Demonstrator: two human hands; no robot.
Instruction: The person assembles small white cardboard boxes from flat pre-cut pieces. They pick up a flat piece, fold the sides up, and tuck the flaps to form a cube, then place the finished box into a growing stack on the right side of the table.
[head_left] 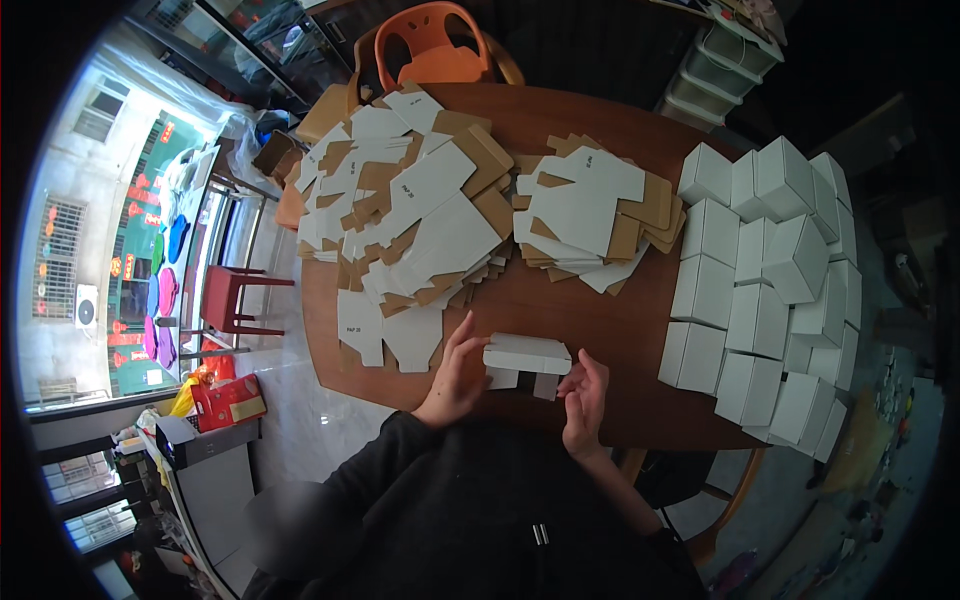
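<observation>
A partly folded white cardboard box (527,353) is in front of me at the table's near edge, its flaps standing out at the lower side. My left hand (455,378) is at its left end, fingers stretched and apart, fingertips close against the cardboard. At the right end, my right hand (586,402) has its fingers bent around a small end flap. Part of the box's underside is in shadow. Beyond the left hand lies a large heap of flat die-cut box blanks (430,225), white on one face and brown on the other.
A smaller stack of blanks (590,205) lies right of the heap on the brown wooden table (600,325). Several folded white boxes (755,325) are piled along the table's right side. An orange chair (435,65) stands at the far edge, a red stool (240,298) to the left.
</observation>
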